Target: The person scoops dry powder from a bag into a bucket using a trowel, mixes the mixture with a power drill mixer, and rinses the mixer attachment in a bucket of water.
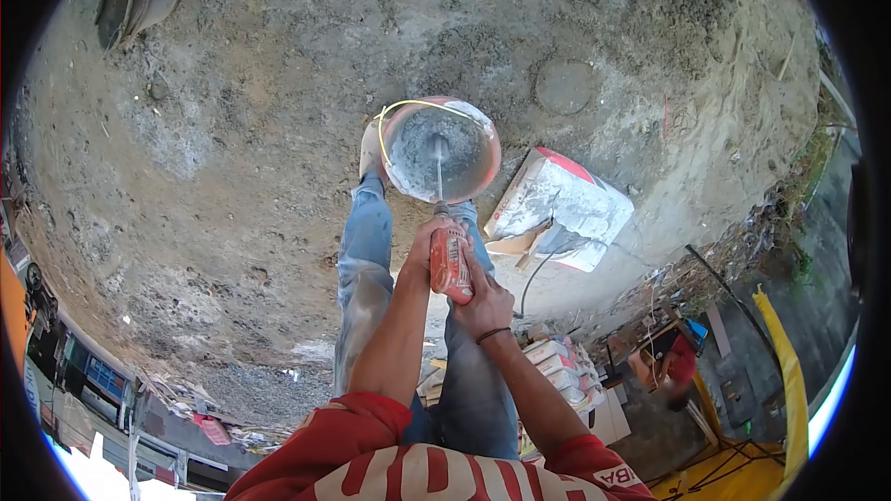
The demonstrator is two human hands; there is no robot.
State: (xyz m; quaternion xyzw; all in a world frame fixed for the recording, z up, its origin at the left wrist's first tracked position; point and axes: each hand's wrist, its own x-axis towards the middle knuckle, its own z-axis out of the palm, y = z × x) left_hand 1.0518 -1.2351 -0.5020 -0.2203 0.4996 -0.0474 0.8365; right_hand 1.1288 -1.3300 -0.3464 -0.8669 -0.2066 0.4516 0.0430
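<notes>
Both my hands hold a red power tool point(450, 264) whose long metal shaft reaches down into a bucket point(492, 162). Around its front left side is my left hand point(424, 243), and my right hand point(484, 304) grips its rear right part. Grey, powdery-looking mix point(418, 144) lies inside the bucket, around the shaft's lower end. A yellow handle point(381, 134) rests along the bucket's rim. The bucket stands on the ground between my feet.
An opened white and red bag point(575, 209) lies right of the bucket. Stacked buckets point(139, 2) lie at the upper left. A black cable point(531, 283) curves near the bag. Further bags point(561, 366) and a person in red point(680, 362) are at the lower right.
</notes>
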